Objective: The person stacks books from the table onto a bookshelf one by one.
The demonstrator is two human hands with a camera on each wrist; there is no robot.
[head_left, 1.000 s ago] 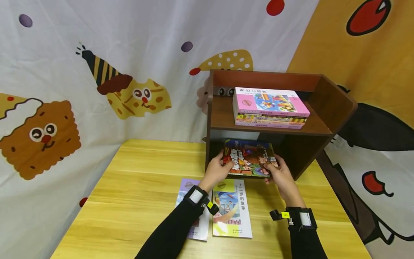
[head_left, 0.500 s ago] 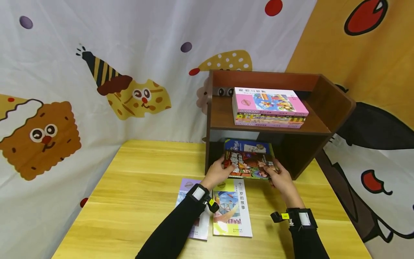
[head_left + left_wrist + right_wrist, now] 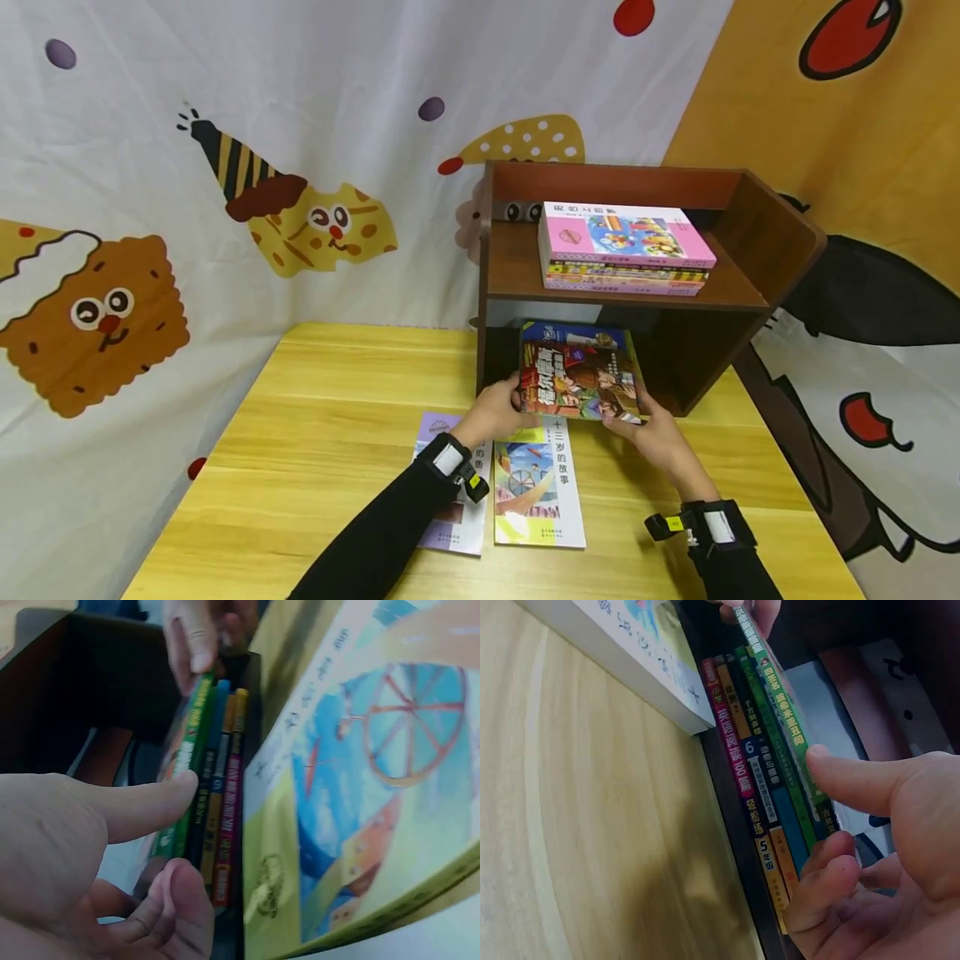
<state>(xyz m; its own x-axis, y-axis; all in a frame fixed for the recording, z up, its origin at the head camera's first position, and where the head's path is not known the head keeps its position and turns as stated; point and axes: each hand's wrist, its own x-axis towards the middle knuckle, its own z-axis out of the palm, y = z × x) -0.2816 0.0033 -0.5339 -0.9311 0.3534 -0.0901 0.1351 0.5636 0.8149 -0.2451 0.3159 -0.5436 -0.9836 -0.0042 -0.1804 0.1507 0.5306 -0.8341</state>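
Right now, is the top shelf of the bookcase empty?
No, a stack of books topped by a pink cover lies flat on the top shelf of the bookcase in the head view.

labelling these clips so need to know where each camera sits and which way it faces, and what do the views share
Head: worn high, facing forward and down at the shelf unit on the table; both sleeved forearms and hands show.
Left wrist: beside the left hand, facing the stack of books; thumb and fingers show.
Right wrist: beside the right hand, facing the same stack's spines; thumb and fingers show.
Shared: all three show that stack, gripped at both ends.
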